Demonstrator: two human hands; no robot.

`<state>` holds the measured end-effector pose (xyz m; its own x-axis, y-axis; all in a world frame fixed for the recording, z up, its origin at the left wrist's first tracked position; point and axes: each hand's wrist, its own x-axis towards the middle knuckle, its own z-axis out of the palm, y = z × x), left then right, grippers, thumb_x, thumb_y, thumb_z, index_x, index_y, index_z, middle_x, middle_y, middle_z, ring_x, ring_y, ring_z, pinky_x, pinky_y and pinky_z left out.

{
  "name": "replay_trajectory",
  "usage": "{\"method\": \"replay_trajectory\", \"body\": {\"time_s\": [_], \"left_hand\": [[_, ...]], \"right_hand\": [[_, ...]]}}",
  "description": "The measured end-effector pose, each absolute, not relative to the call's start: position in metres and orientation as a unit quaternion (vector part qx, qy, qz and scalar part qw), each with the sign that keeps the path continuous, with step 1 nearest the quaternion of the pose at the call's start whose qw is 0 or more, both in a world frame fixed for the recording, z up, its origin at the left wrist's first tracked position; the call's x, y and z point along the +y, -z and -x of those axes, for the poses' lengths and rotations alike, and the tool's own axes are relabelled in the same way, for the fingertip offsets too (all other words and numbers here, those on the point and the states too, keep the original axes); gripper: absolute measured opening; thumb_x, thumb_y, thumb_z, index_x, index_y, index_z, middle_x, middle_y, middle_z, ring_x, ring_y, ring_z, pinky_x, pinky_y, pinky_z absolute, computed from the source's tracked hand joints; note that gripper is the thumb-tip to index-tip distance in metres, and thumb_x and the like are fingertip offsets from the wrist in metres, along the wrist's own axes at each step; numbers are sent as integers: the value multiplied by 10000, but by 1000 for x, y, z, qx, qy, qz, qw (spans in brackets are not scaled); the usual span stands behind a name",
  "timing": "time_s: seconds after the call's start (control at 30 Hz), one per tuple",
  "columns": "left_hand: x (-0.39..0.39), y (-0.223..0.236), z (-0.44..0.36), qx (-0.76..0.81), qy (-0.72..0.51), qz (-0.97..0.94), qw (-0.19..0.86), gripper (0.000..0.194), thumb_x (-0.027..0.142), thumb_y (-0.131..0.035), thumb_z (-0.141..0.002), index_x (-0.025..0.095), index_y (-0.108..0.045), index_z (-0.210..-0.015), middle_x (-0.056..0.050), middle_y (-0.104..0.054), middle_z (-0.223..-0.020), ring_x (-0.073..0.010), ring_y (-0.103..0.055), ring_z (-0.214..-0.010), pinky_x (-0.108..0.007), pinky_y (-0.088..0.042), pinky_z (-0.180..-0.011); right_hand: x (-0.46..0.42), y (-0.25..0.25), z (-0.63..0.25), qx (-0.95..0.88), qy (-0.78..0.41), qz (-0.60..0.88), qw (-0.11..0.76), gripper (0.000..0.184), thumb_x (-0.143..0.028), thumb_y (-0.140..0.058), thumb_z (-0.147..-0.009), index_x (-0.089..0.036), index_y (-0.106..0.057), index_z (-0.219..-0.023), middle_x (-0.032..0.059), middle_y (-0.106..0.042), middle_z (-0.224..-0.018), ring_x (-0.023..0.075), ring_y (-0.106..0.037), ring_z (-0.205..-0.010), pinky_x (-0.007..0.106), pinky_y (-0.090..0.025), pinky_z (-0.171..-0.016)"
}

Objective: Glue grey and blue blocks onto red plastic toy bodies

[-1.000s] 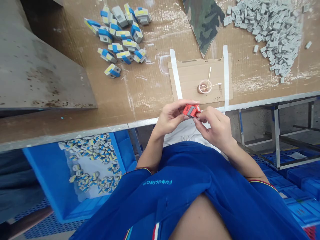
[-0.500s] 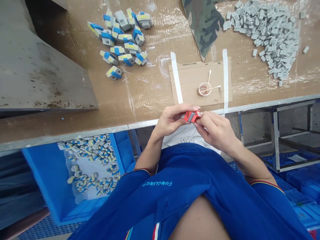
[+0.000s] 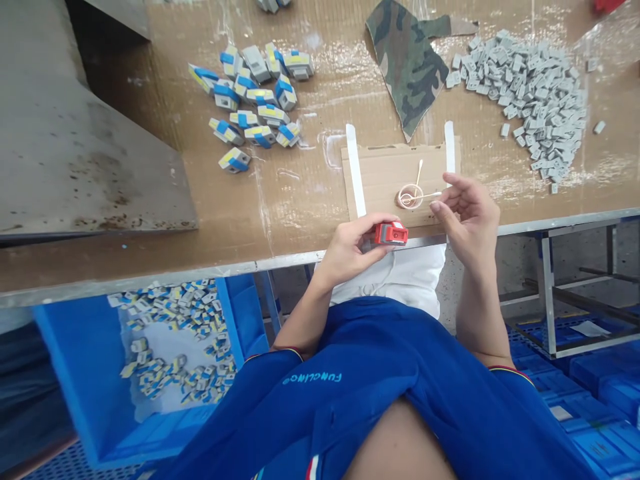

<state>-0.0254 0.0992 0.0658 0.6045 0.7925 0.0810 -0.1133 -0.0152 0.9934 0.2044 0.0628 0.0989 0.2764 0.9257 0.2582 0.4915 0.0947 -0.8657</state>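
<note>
The left hand [image 3: 345,252] has a closed grip on a red plastic block [image 3: 391,233] at the near edge of the table [image 3: 295,207]; the right hand [image 3: 467,217], grip wide open, is just right of a swab cup [image 3: 410,197] on cardboard [image 3: 380,173]. Blue-and-yellow blocks [image 3: 250,100] lie far left, grey pieces [image 3: 530,100] far right.

The left hand [image 3: 347,250] is curled shut, its fingers [image 3: 367,227] pointing right; the right hand [image 3: 470,213] stands open, well apart, fingers [image 3: 457,183] loosely spread.
</note>
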Motion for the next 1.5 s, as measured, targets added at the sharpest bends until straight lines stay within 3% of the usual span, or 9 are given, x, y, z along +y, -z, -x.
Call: {"method": "replay_trajectory", "body": {"time_s": [0.2, 0.37, 0.5, 0.73, 0.97, 1.27, 1.5], "left_hand": [[98, -67, 26, 292, -359, -593, 659, 438, 280, -840, -866, 181, -697, -1268, -107, -786, -1189, -196, -786, -1053, -313, -644, -991], [99, -70, 23, 310, -360, -594, 649, 440, 291, -842, -865, 181, -696, -1264, -98, -785, -1184, -201, -784, -1052, -324, -649, -985], [100, -70, 22, 317, -368, -594, 641, 442, 268, -849, -855, 191, -702, -1265, -88, -779, -1184, -191, -771, -1066, -303, -648, -972], [99, -66, 25, 322, -378, -575, 651, 441, 262, -857, -850, 179, -708, -1257, -101, -777, -1174, -195, -768, -1068, -300, -655, -955], [99, -62, 24, 321, -375, -588, 641, 447, 289, -851, -861, 185, -703, -1270, -100, -773, -1172, -198, -770, -1060, -313, -659, -947], [99, -64, 24, 315, -376, -594, 638, 435, 280, -845, -869, 190, -691, -1266, -95, -771, -1175, -196, -763, -1086, -323, -645, -988], [99, -62, 24, 306, -380, -584, 649, 441, 298, -844, -873, 196, -687, -1272, -104, -765, -1216, -212, -760, -1128, -328, -648, -989]], "right_hand": [[80, -99, -200, -600, -221, 603, 477, 128, -381, -720, -978, -263, -768, -964, 23, -768, -905, 180, -699, -804, 343, -550, -688], [88, -104, -198, -645, -114, 572, 494, 69, -315, -717, -982, -269, -748, -942, 10, -757, -850, 181, -694, -776, 366, -544, -694], [92, -102, -196, -660, -53, 572, 485, 116, -354, -711, -986, -266, -722, -912, 20, -758, -857, 187, -701, -769, 375, -552, -676], [78, -88, -199, -506, -212, 612, 570, 166, -401, -778, -940, -256, -698, -931, 3, -773, -889, 171, -763, -810, 331, -594, -702], [72, -93, -195, -440, -250, 612, 608, 240, -447, -803, -917, -249, -673, -877, -23, -761, -815, 140, -738, -692, 298, -596, -642], [49, -122, -173, -539, -256, 598, 535, 81, -319, -781, -943, -270, -724, -973, 14, -813, -928, 206, -807, -881, 359, -673, -760], [49, -118, -168, -564, -274, 586, 513, 70, -309, -757, -959, -265, -703, -960, 23, -829, -943, 216, -816, -904, 368, -680, -762]]}}
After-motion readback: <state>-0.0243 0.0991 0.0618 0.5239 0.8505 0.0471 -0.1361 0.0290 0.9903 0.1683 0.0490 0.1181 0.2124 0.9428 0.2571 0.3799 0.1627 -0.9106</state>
